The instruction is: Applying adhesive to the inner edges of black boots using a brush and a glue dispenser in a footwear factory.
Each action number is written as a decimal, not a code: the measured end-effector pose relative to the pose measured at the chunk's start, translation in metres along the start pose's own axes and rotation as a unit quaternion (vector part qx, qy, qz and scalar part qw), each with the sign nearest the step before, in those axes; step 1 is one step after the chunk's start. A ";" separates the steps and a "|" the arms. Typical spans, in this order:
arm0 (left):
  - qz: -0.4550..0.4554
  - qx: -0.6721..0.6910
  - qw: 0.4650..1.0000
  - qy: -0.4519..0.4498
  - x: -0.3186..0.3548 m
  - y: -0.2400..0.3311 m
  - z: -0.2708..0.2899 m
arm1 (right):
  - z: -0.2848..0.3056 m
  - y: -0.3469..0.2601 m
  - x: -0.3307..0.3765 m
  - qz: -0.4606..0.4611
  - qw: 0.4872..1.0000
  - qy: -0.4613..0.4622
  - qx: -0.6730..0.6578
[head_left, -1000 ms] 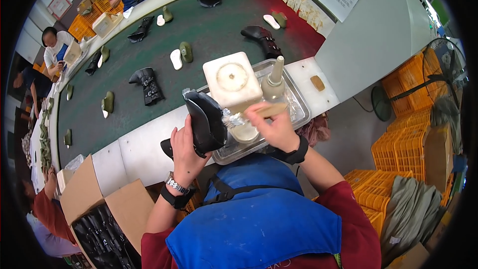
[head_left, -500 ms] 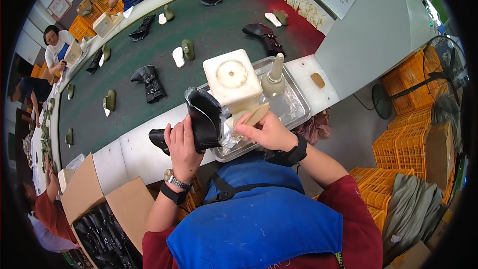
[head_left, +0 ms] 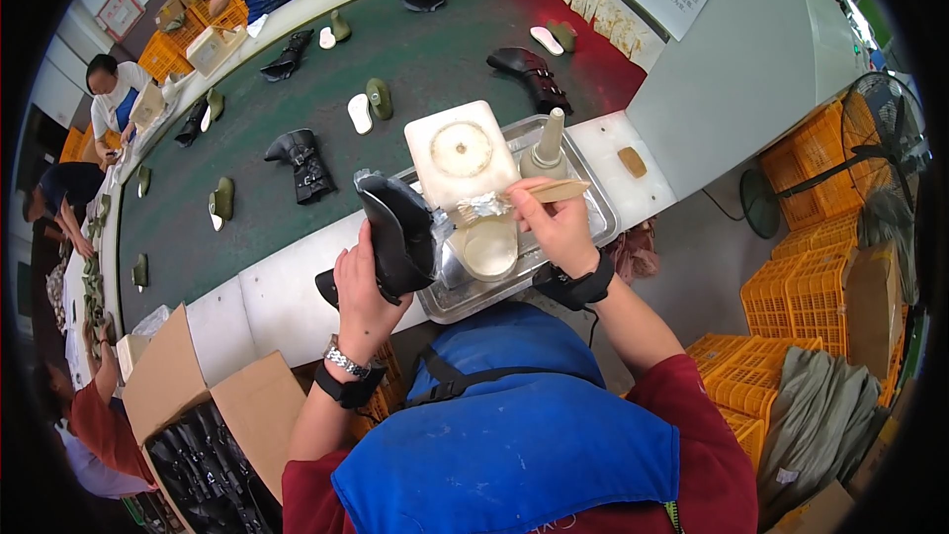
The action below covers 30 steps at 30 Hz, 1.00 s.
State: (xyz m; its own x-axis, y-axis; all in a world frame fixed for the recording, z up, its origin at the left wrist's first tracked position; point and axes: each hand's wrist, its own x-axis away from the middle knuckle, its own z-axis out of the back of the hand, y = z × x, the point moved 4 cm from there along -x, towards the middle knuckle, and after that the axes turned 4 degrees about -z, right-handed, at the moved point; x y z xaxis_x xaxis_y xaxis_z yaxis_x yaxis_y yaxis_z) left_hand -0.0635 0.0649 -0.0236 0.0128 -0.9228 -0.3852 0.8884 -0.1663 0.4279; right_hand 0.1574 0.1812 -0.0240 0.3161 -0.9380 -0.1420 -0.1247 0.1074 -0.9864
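Observation:
My left hand (head_left: 366, 292) is closed around a black boot (head_left: 400, 242), its opening tilted up, over the near edge of the conveyor line. In my right hand (head_left: 561, 232) is a brush (head_left: 556, 192), gripped by its flat wooden handle. The brush lies nearly level, its whitish, crusted head toward the boot's edge; whether they touch I cannot tell. Just below the brush stands a round pot (head_left: 491, 249) of pale liquid. The pot rests on a metal tray (head_left: 450, 309), beside a white square container (head_left: 462, 148) and a pale bottle with a tapered spout (head_left: 544, 153).
Black boots (head_left: 300, 166) and green shoe parts with white soles (head_left: 371, 107) lie on the green belt (head_left: 198, 257). A tan block (head_left: 632, 161) sits right of the tray. An open carton (head_left: 247, 396) of black items stands left; orange crates (head_left: 791, 287) right. Co-workers sit across the belt.
My right hand has moved right and up, turning the brush nearly level and uncovering the pot. The boot has tilted in my left hand. Items on the belt have shifted slightly right.

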 end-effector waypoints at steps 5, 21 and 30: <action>0.133 0.293 0.942 -0.098 -0.016 -0.017 0.020 | 0.021 -0.019 -0.011 -0.035 0.997 0.046 -0.049; 0.088 0.706 0.562 -0.422 0.032 -0.044 -0.038 | -0.089 -0.106 -0.023 0.125 0.917 -0.372 0.076; 0.124 0.692 0.553 -0.447 0.037 -0.035 -0.026 | -0.104 -0.094 -0.021 0.178 0.863 -0.431 0.195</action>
State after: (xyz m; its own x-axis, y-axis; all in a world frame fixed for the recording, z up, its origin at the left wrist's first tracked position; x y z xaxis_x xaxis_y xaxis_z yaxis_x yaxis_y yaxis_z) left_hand -0.0819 0.0458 -0.0736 -0.7267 -0.6765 0.1198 -0.2988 0.4681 0.8316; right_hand 0.0647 0.1562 0.0798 0.9261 -0.2483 -0.2840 -0.0838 0.5985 -0.7967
